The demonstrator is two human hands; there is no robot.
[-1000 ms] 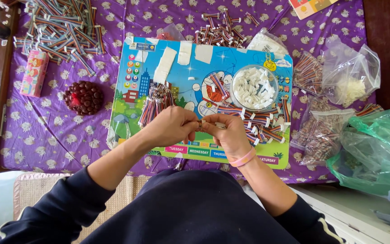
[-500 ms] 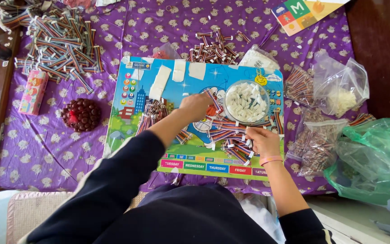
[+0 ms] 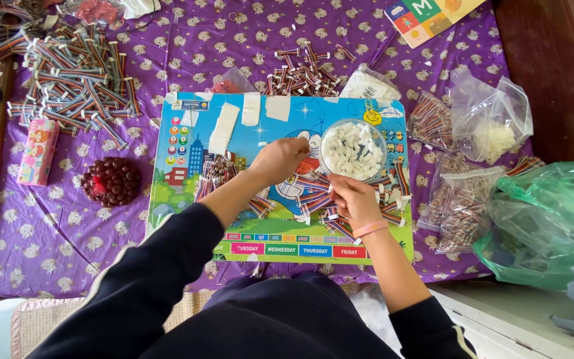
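Note:
My left hand [image 3: 278, 159] reaches over a colourful cartoon board [image 3: 187, 199], fingers curled just left of a clear round bowl [image 3: 353, 149] full of small white pieces. My right hand [image 3: 353, 199], with a pink band on the wrist, rests lower on the board among several short bundles of rainbow ribbon cable [image 3: 313, 196]. Whether either hand pinches a small piece is hidden by the fingers. Another heap of cable bundles [image 3: 215, 176] lies on the board to the left, near white tape strips [image 3: 224, 127].
A large pile of ribbon cables [image 3: 78, 83] lies at the far left on the purple patterned cloth [image 3: 48, 233]. A dark red beaded piece [image 3: 111, 181] and a pink box [image 3: 38, 151] sit left. Clear plastic bags [image 3: 489, 123] and a green bag [image 3: 546, 223] crowd the right side.
Both hands were together at the board's lower middle. My left hand has moved up toward the bowl, and my right hand has shifted right onto the cable bundles.

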